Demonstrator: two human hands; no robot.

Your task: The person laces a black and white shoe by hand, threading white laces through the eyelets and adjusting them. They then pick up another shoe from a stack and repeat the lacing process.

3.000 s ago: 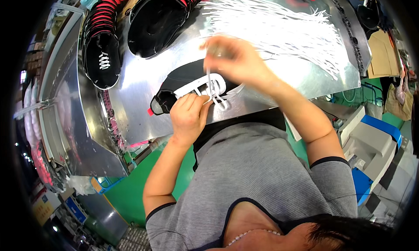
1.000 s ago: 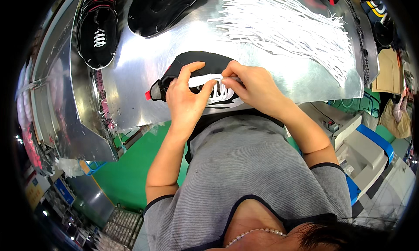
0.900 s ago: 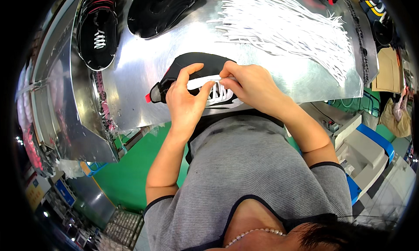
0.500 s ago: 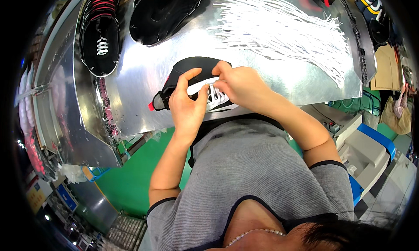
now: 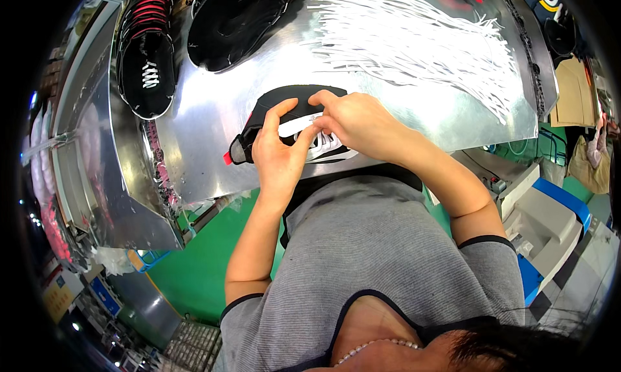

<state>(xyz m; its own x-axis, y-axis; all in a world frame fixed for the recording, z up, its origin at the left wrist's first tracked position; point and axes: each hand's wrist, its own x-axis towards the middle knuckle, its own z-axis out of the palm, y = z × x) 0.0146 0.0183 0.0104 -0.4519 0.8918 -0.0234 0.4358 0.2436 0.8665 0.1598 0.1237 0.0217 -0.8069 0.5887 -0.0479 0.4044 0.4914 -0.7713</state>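
Observation:
A black shoe upper (image 5: 301, 95) with a white stripe, a red heel tab and white lacing lies on the metal table in front of me. My left hand (image 5: 279, 142) is closed round its near side, index finger curled over the black part and thumb at the lacing. At the same laced opening, my right hand (image 5: 362, 125) has its thumb and index finger bent in at the white shoelace (image 5: 325, 142). The thumb tips of both hands come close together there. Exactly how the lace runs between my fingertips is hidden.
A wide spread of loose white laces (image 5: 414, 39) covers the table's far right part. Two black shoe uppers, one narrow (image 5: 147, 74) and one broad (image 5: 236, 29), lie at the far left. The metal table's (image 5: 207, 159) near edge runs just before my body.
My right thumb has moved slightly left, closer to my left thumb. The shoe upper has shifted a little to the right. Both hands stay on it.

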